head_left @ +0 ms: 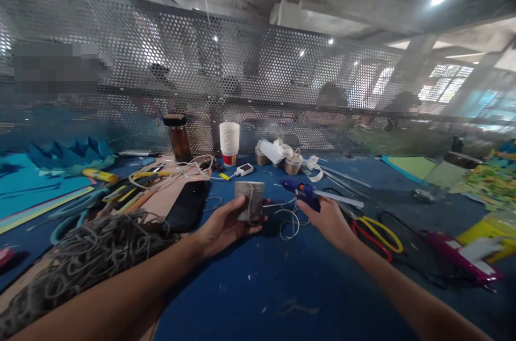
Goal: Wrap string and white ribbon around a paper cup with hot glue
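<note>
My left hand [226, 225] grips a small grey cup [243, 202] upright, fingers wrapped round its side. A thin grey cord [250, 204] runs down the cup's side. My right hand [328, 217] is closed round a blue hot glue gun [302, 190], its nozzle pointing left towards the cup without touching it. A whitish glue stick [342, 199] sticks out of the gun's back end. Between the hands, a loop of pale cord [291, 225] lies on the blue tabletop [258, 287].
At left are a heap of grey yarn [108, 244], a black phone [187, 205] and scissors. Behind stand stacked paper cups [229, 141] and a dark jar [177, 137]. Red-and-yellow-handled scissors [381, 232] and a magenta tool [463, 258] lie right. A perforated metal screen [258, 72] closes the back.
</note>
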`<state>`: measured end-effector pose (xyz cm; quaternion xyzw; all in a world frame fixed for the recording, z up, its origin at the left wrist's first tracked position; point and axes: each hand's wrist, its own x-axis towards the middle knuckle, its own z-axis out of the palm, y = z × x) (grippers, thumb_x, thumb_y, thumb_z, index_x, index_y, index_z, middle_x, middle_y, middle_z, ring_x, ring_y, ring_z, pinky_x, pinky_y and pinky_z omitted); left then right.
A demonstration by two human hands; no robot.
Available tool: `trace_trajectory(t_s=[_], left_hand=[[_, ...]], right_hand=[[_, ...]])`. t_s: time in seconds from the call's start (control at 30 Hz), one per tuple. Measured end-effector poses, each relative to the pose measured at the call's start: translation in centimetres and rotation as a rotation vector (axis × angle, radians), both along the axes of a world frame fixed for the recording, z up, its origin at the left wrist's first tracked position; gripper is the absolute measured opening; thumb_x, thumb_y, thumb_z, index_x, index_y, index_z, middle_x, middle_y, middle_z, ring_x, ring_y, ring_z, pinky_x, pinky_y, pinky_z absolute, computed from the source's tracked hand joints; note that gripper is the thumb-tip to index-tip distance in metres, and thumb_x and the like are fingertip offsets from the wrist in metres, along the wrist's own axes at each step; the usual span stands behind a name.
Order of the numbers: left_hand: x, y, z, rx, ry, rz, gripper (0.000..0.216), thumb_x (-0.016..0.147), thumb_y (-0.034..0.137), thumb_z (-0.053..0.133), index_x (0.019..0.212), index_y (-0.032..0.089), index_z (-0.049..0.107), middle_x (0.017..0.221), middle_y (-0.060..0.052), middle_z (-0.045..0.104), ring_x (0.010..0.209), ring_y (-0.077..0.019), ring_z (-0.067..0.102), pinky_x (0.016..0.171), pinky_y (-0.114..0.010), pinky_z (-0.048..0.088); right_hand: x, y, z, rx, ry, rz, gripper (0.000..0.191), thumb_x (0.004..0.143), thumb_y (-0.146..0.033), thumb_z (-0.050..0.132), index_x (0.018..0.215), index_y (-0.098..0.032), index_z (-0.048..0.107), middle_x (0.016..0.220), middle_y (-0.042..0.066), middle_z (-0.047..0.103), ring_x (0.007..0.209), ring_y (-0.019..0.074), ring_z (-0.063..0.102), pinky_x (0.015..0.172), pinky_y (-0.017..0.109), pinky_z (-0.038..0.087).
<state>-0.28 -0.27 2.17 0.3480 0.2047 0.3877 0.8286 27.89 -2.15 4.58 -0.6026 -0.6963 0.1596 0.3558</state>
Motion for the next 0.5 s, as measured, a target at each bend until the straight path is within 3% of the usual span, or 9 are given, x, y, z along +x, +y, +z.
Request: trace_trajectory(t_s=[0.1,0.23,0.37,0.5], left_hand=[[0.0,0.0,0.2,0.032,-0.050,0.035,0.043,0.095,0.039,0.063,0.133,0.018,0.065,0.150,-0.015,0.056,0.119,-0.0349,0.064,0.102,-0.050,0.048],[0.1,0.2,0.5,0.018,-0.129,0.004,0.048,0.095,0.042,0.063,0.138,0.022,0.062,0.156,-0.013,0.050,0.132,-0.0404,0.056,0.109,-0.058,0.043],[0.4,0.1,0.6,-0.025,-0.163,-0.041,0.051,0.095,0.043,0.062,0.140,0.018,0.061,0.151,-0.016,0.056,0.137,-0.0404,0.052,0.114,-0.057,0.038],[0.7,-0.1,0.4,-0.016,-0.155,-0.047,0.048,0.096,0.043,0.060,0.134,0.013,0.064,0.137,-0.020,0.066,0.137,-0.0351,0.053,0.117,-0.052,0.035]], right_hand=[[-1.0,-0.5,0.0,-0.125,0.216,0.065,0.042,0.094,-0.056,0.058,0.107,-0.017,0.071,0.057,-0.002,0.060,0.051,0.0176,0.058,0.055,0.031,0.046],[-2.3,-1.6,0.7,-0.201,0.495,0.197,0.038,0.097,-0.054,0.058,0.104,-0.018,0.070,0.065,-0.002,0.064,0.051,0.0136,0.058,0.056,0.028,0.048],[-3.3,-2.3,1.0,-0.253,0.752,0.281,0.037,0.096,-0.052,0.062,0.111,-0.018,0.067,0.087,0.005,0.075,0.064,0.0151,0.068,0.067,0.030,0.055],[-3.7,-2.5,0.9,-0.319,0.938,0.290,0.042,0.093,-0.053,0.067,0.118,-0.019,0.067,0.111,0.010,0.076,0.081,0.0192,0.073,0.074,0.034,0.059]])
